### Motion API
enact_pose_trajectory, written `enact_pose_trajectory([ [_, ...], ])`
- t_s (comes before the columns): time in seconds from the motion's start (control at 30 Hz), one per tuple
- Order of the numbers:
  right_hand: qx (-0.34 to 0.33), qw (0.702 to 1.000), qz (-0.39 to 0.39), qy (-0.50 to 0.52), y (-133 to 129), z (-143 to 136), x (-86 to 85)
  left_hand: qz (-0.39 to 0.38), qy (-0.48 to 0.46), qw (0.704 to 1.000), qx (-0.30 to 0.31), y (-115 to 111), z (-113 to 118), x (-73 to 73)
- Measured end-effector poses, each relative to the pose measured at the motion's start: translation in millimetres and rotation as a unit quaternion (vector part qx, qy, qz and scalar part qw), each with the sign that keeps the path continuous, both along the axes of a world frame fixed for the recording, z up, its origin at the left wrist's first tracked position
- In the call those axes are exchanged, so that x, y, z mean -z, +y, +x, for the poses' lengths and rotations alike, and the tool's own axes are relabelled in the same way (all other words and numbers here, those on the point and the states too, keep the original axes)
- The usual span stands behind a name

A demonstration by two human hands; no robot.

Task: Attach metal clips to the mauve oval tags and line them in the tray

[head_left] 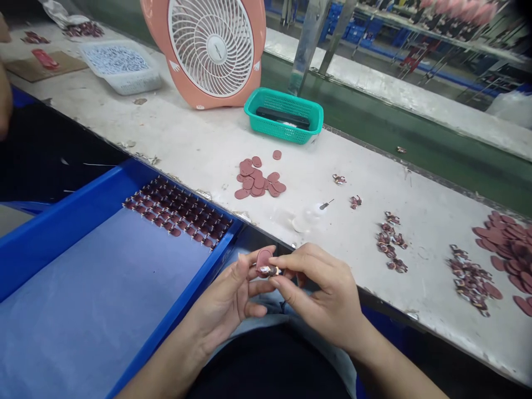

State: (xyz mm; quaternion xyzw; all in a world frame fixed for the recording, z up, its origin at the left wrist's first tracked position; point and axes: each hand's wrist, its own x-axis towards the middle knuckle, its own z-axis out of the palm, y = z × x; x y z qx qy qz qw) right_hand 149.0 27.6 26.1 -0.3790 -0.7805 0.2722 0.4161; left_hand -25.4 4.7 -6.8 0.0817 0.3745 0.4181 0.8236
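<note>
Just off the table's front edge, my left hand (233,296) holds a flat reddish-brown oval disc (263,258) with its fingers behind it. Between the thumb and fingertips of my right hand (322,285) is a small painted figurine (271,270), white, brown and yellowish, held against the disc's lower part. Whether the two are joined I cannot tell. Nearest on the table are a loose pile of oval discs (255,178), a small dark pointed tool (326,204) and a translucent blob (301,223). More figurines (388,244) lie in small clusters to the right.
At left, a blue tray (95,288) bears rows of figurines on discs (178,213). A pink fan (216,52), a green basket (283,116) and a white tub (120,66) stand behind. More discs (505,244) are heaped far right. Part of another person (4,83) shows at left.
</note>
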Motion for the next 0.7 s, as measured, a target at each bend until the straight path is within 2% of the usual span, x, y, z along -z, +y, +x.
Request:
enact_pose_trajectory([
  [0.07, 0.040, 0.996, 0.081, -0.023, 0.2, -6.8, 11.1, 0.003, 0.080, 0.993, -0.087, -3.4, 2.2, 2.4],
  [0.13, 0.053, 0.983, 0.166, -0.059, 0.8, -14.9, 23.3, 0.024, 0.148, 0.977, -0.154, -7.4, 4.0, 4.4],
  [0.23, 0.032, 0.967, 0.237, -0.087, 3.3, -27.2, 38.2, 0.056, 0.189, 0.965, -0.176, -12.1, 2.8, 5.8],
  [0.47, 0.037, 0.960, 0.257, -0.103, 16.4, -44.1, 48.7, 0.049, 0.230, 0.947, -0.221, -13.3, -9.9, 9.3],
  [0.7, 0.007, 0.953, 0.275, -0.130, 22.2, -54.7, 50.2, 0.107, 0.265, 0.918, -0.275, -4.8, -12.7, 15.2],
])
